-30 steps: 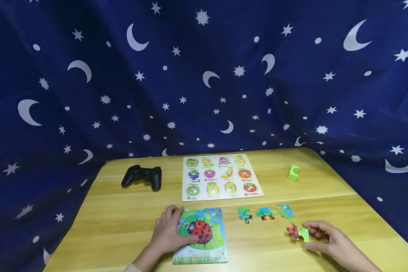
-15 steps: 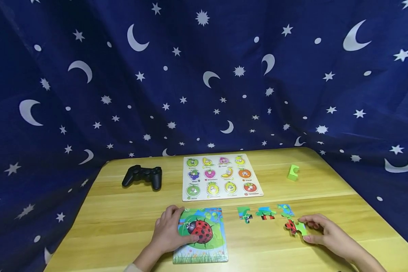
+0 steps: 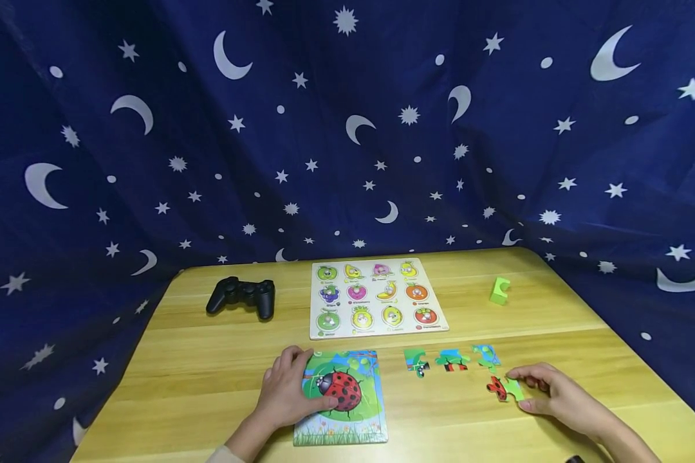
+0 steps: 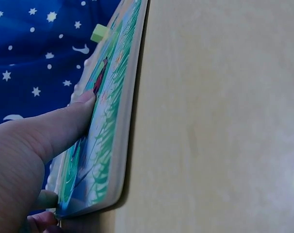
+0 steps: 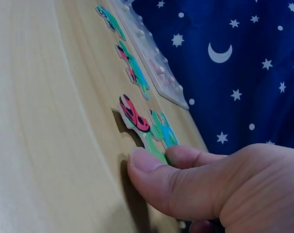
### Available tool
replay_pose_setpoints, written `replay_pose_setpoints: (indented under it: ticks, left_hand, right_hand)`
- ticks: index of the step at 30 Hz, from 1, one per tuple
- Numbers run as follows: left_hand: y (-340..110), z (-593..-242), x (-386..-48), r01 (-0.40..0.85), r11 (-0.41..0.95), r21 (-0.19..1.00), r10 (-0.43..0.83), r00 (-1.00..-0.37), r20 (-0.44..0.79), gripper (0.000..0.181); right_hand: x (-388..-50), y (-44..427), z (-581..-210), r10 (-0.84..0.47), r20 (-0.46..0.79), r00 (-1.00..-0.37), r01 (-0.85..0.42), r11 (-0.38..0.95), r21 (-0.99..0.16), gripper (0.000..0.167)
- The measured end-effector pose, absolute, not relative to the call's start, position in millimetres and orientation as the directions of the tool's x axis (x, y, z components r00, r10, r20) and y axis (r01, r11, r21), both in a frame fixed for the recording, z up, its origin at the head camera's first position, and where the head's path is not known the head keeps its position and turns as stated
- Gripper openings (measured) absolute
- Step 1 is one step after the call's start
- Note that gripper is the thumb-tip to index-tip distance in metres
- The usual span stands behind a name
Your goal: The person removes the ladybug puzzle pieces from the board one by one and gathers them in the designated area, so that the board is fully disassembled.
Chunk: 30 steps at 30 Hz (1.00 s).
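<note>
My left hand (image 3: 289, 392) grips the left side of a square ladybug puzzle board (image 3: 367, 399). Its thumb lies across the picture, and in the left wrist view the other fingers are at the board's edge (image 4: 120, 165). Off to the right, my right hand (image 3: 562, 399) pinches a red and green jigsaw piece (image 3: 497, 388) between thumb and fingers. In the right wrist view that piece (image 5: 133, 114) casts a shadow on the wood, its near edge a little raised. Three more pieces lie in a row beyond it: a left one (image 3: 416, 363), a middle one (image 3: 453, 360) and a blue-green one (image 3: 486, 355).
Behind the ladybug board lies a white fruit peg puzzle (image 3: 376, 299). A black game controller (image 3: 241, 296) sits at the back left, and a lime green block (image 3: 500, 291) at the back right. A starry blue curtain (image 3: 347, 128) hangs behind the wooden table (image 3: 197, 379).
The right hand and its jigsaw piece have shifted slightly left and toward the row of pieces, and the piece appears flatter to the table. The left hand keeps its place on the board.
</note>
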<state>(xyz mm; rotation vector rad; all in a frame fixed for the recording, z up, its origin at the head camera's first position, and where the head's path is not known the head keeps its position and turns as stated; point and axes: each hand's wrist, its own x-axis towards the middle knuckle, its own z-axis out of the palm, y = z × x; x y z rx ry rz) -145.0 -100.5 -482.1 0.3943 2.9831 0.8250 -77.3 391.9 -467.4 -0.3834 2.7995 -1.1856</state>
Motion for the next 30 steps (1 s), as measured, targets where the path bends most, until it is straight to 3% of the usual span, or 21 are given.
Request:
replay_pose_setpoints:
  ticks: [4, 16, 30]
  left_hand:
    - [-100.7, -483.3, -146.5, 0.228, 0.826, 0.515, 0.242, -0.969, 0.042, 0.108]
    - [-100.2, -481.6, -145.7, 0.224, 0.826, 0.518, 0.244, -0.969, 0.031, 0.109]
    - [-99.7, -478.4, -144.2, 0.222, 0.825, 0.519, 0.245, -0.969, 0.025, 0.109]
  right_hand:
    - [-78.7, 393.1, -464.7, -0.233, 0.012, -0.972, -0.177, 0.699, -0.693, 0.044]
    - [-80.2, 385.7, -465.7, -0.199, 0.174, -0.964, -0.263, 0.792, -0.55, 0.039]
    - [-82.4, 389.4, -471.7, -0.225, 0.188, -0.956, -0.292, 0.775, -0.561, 0.034]
